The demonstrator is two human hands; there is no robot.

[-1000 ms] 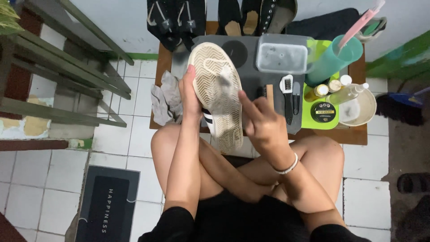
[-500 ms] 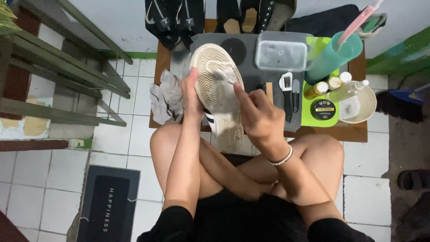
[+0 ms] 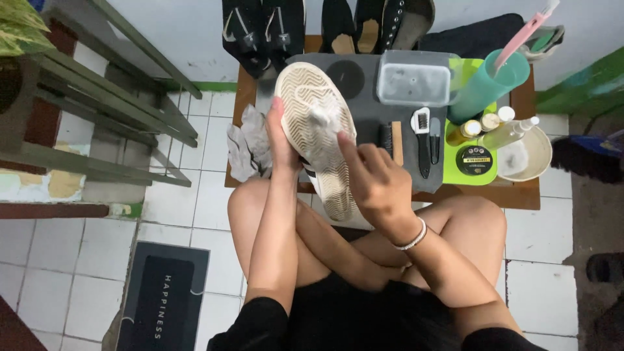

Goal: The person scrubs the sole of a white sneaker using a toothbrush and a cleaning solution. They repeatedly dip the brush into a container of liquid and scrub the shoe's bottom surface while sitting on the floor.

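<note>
Two hands work over a crowded low desk (image 3: pixel 513 195), little free room on it. Grey mat (image 3: pixel 364 91) covers the middle; a clear plastic box (image 3: pixel 416 81), teal cup (image 3: pixel 484 88), brushes (image 3: pixel 422 140), small bottles (image 3: pixel 484 127), a round black tin (image 3: pixel 474 160) and a white bowl (image 3: pixel 530 156) fill the right half. Dark shoes (image 3: pixel 263 29) line the back edge by the wall. Crumpled grey rag (image 3: pixel 247 146) hangs over the desk's left edge. Open tiled floor (image 3: pixel 188 201) to the left, a dark doormat (image 3: pixel 162 302) lower left, a slatted rack (image 3: pixel 97 97) at far left.

Sneaker (image 3: pixel 315 133) is held sole-up above the desk's front edge and the knees: pale cream herringbone sole, grimy, black stripes on the white side. Left hand (image 3: pixel 283 140) grips the sneaker's left side, fingers wrapped under, thumb along the edge. Right hand (image 3: pixel 377 185) is closed on a small white cloth (image 3: pixel 322 120), fingers (image 3: pixel 344 146) pinching it and pressing it onto the sole near the middle. White bracelet (image 3: pixel 413 237) on the right wrist.
</note>
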